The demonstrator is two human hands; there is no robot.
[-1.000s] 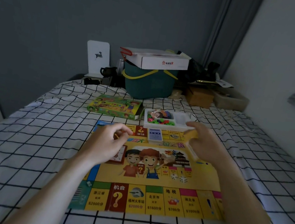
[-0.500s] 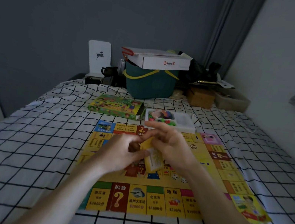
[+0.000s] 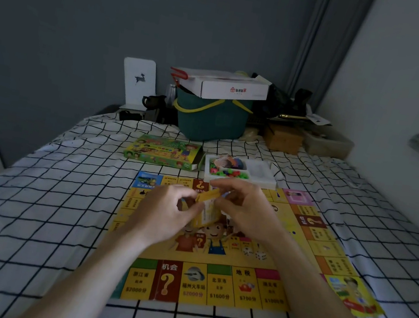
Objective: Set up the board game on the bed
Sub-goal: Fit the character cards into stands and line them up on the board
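Note:
A yellow game board lies flat on the checked bed sheet. Above its middle, both hands hold a small yellow stack of cards. My left hand pinches the stack's left side and my right hand grips its top and right side. Two white dice rest on the board below my right hand. Behind the board sit the green game box and a white tray with small coloured pieces.
At the head of the bed stand a dark green basket with a white carton on top, a brown box and a clear container. A white wall runs along the right side.
The right half of the board has been unfolded flat. My right hand brought the yellow stack from the far right to the middle, where my left hand joined it; both lifted slightly.

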